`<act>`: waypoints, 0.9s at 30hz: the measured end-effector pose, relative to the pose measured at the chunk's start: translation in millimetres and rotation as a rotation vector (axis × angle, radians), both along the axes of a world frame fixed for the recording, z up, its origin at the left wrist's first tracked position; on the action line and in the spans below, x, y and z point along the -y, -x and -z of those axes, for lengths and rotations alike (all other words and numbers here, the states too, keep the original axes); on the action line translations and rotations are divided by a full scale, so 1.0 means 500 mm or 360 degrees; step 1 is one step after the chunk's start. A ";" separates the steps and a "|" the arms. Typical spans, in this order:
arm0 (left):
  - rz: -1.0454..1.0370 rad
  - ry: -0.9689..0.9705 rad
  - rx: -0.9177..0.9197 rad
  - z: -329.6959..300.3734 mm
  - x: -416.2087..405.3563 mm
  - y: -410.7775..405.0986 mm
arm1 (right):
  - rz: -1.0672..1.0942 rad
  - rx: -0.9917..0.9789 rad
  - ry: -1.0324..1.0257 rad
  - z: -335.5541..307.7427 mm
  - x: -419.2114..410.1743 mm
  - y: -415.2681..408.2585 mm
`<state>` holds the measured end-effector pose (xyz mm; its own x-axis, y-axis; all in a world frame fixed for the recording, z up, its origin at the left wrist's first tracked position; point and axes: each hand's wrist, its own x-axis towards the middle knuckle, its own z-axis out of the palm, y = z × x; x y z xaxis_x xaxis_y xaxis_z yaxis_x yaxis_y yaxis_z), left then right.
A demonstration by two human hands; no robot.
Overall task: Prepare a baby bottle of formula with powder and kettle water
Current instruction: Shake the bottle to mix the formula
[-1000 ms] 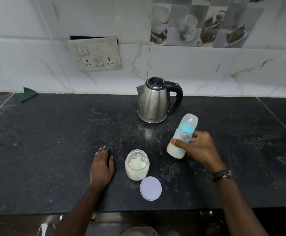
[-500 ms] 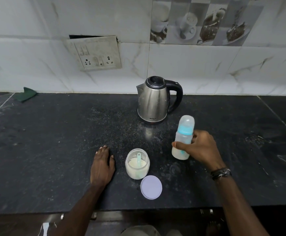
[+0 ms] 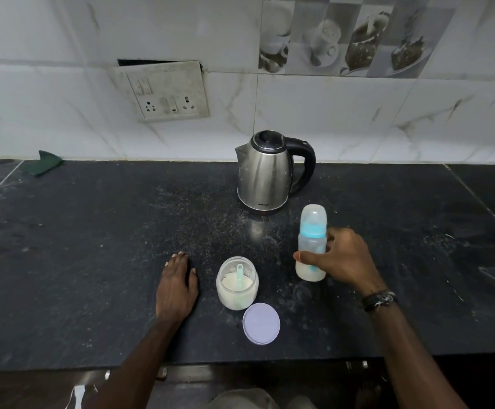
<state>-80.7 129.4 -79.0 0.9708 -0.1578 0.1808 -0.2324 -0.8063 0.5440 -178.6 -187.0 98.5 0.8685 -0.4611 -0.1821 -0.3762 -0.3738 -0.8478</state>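
Our right hand wraps capped bottle, upright on desk near front edge, before kettle. Our left hand flat, empty, beside open jar.

You face a speckled black stone counter, white marble-patterned wall tiles, and a grimy white socket plate.

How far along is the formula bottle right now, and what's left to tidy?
Mostly done: the baby bottle stands upright on the counter, capped, with milky liquid in its base. In hand: the right hand grips it; the left hand rests flat. Left: the powder jar is open, scoop inside, its lid lying beside it. The kettle stands behind.
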 end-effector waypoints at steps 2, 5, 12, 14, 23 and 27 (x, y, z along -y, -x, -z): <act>0.0003 0.0011 0.0015 -0.002 0.000 -0.001 | -0.0036 0.0100 -0.0139 0.004 -0.007 0.002; -0.0005 0.0010 -0.0006 0.000 0.002 0.000 | 0.0096 0.0209 -0.0247 0.009 -0.007 0.001; -0.0004 0.0001 -0.0008 -0.002 0.003 0.001 | 0.0272 0.0311 -0.0502 -0.001 -0.015 -0.002; -0.0009 0.0003 0.0001 -0.002 0.002 0.000 | 0.0094 0.0203 -0.0491 -0.001 -0.017 -0.001; 0.0004 0.0001 0.0007 -0.003 0.000 -0.001 | 0.0175 0.0288 -0.0526 -0.015 -0.015 -0.007; -0.0001 0.0000 0.0000 0.001 0.001 0.001 | 0.0133 0.0222 -0.0514 -0.017 -0.016 -0.009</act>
<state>-81.0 129.0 -79.3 0.9709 -0.1569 0.1810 -0.2318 -0.8064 0.5441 -173.9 -179.0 107.1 0.8568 -0.4699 -0.2122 -0.2664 -0.0512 -0.9625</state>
